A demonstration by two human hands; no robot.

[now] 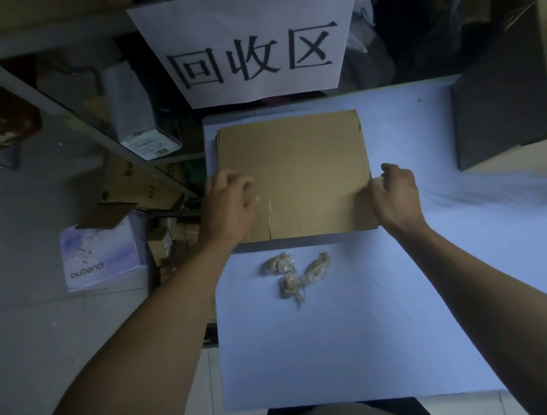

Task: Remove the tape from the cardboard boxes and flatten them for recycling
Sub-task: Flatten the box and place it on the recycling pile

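A flattened brown cardboard box [302, 170] lies on the pale blue table [348, 335], under a white sign. My left hand [227, 205] rests on its left edge with the fingers loosely bent. My right hand [395, 193] grips the box's right edge, thumb over the top face. Three crumpled wads of clear tape [295, 273] lie on the table just in front of the box, between my forearms.
An upright cardboard box [509, 105] stands at the table's right rear. The white sign [253, 39] with black characters hangs behind the table. Left of the table, on the floor, sit a "bubandi" carton [100, 254], more boxes and a metal shelf rail [49, 106].
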